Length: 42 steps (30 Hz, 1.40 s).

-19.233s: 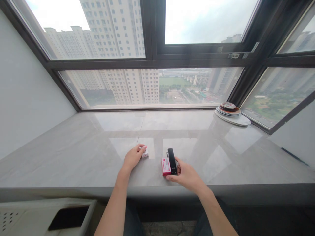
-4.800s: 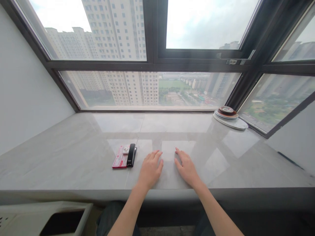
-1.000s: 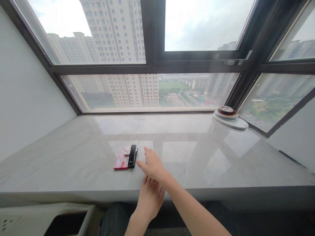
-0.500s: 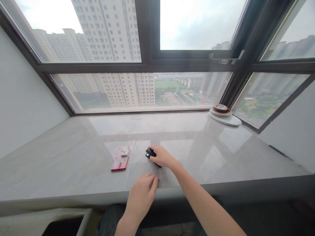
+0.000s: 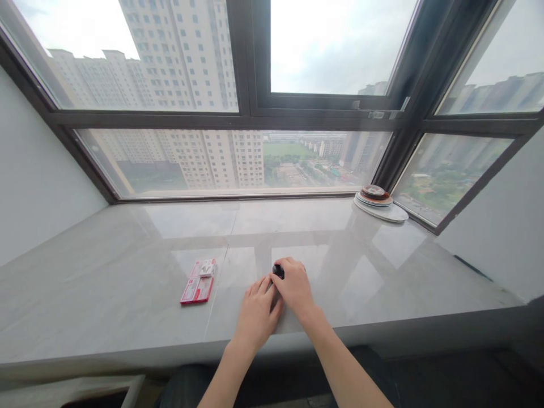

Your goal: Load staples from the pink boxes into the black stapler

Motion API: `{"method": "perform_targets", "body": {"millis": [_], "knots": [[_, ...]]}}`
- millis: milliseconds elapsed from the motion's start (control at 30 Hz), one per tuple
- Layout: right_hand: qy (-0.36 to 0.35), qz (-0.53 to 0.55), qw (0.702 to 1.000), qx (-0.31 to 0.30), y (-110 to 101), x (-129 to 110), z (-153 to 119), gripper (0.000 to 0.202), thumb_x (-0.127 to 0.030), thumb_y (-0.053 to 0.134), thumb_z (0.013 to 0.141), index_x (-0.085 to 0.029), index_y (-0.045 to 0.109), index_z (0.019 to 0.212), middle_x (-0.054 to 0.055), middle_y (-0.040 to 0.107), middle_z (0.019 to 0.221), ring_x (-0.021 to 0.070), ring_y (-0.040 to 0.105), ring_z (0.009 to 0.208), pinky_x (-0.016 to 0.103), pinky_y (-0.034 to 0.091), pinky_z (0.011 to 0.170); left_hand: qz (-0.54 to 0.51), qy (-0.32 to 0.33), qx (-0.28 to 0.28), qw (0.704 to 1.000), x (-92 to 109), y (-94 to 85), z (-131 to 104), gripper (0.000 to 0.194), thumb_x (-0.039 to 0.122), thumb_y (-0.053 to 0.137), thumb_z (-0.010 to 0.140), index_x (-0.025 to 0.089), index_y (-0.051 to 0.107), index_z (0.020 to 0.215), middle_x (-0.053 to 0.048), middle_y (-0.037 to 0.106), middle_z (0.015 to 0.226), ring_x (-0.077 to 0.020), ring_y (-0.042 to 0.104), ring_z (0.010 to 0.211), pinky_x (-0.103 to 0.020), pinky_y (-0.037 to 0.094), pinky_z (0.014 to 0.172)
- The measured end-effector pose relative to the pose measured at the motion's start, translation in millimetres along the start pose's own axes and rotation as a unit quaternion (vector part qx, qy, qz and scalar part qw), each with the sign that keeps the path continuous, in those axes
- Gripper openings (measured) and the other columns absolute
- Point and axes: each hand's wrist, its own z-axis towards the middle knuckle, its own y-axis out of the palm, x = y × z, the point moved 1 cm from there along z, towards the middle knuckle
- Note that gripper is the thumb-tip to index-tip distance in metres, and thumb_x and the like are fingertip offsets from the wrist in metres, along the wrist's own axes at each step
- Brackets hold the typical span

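head view: right hand (image 5: 294, 288) grips glossy black stapler (image 5: 278, 271) on polished sill (image 5: 127, 294).

Both forearms showing bare, no sleeves; left hand (image 5: 256, 313), right hand (image 5: 296, 288) wearing no gloves; dark trousers showing below.

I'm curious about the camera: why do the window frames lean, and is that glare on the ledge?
Head view: wide-angle distortion splays the window frames; the polished ledge mirrors bright panes; overcast daylight leaves soft shadows; the hands look sharp.
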Motion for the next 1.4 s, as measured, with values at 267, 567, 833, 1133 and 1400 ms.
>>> {"method": "perform_targets", "body": {"millis": [267, 567, 833, 1133, 1400], "knots": [[0.184, 0.406, 0.88, 0.163, -10, 23, 14, 0.037, -0.05, 0.064, 0.088, -0.021, 0.064, 0.111, 0.005, 0.073, 0.104, 0.0188, 0.066, 0.091, 0.029, 0.053, 0.075, -0.002, -0.029, 0.036, 0.999, -21, -2.2, 1, 0.037, 0.031, 0.05, 0.098, 0.026, 0.055, 0.135, -0.009, 0.05, 0.152, -0.0288, 0.048, 0.138, -0.05, 0.039, 0.112], [0.287, 0.59, 0.729, 0.196, -14, 66, -17, 0.041, -0.058, 0.055, 0.089, -0.025, 0.057, 0.113, 0.006, 0.068, 0.122, 0.023, 0.062, 0.12, 0.04, 0.059, 0.088, -0.043, -0.019, 0.067, 0.997, -31, -17.7, 1, 0.03, 0.024, 0.051, 0.095, 0.024, 0.056, 0.125, -0.008, 0.054, 0.146, -0.0261, 0.043, 0.142, -0.048, 0.037, 0.117], [0.275, 0.489, 0.82, 0.111, -42, 68, -76, 0.049, -0.047, 0.067, 0.088, -0.029, 0.053, 0.131, 0.006, 0.065, 0.127, 0.0231, 0.056, 0.13, 0.041, 0.055, 0.101, 0.157, -0.241, 0.168, 0.943, -88, -51.5, -54, 0.05, 0.033, 0.051, 0.096, 0.016, 0.049, 0.143, -0.016, 0.028, 0.161, -0.0374, 0.016, 0.151, -0.063, 0.018, 0.12], [0.154, 0.104, 0.976, -0.111, -42, 35, -74, 0.033, -0.049, 0.052, 0.094, -0.022, 0.07, 0.098, 0.002, 0.068, 0.075, 0.0168, 0.062, 0.064, 0.027, 0.048, 0.06, -0.067, -0.052, 0.01, 0.996, -48, -33.4, -44, 0.037, 0.027, 0.055, 0.097, 0.034, 0.06, 0.132, -0.005, 0.065, 0.126, -0.0252, 0.057, 0.116, -0.043, 0.048, 0.099], [0.222, 0.164, 0.926, -0.258, -34, 52, -40, 0.038, -0.053, 0.052, 0.093, -0.019, 0.059, 0.079, -0.005, 0.053, 0.048, 0.0095, 0.043, 0.039, 0.021, 0.028, 0.042, -0.187, 0.004, -0.017, 0.982, -10, -9.4, 3, 0.055, 0.024, 0.074, 0.083, 0.034, 0.06, 0.135, -0.003, 0.069, 0.12, -0.024, 0.06, 0.112, -0.04, 0.048, 0.101]]}}
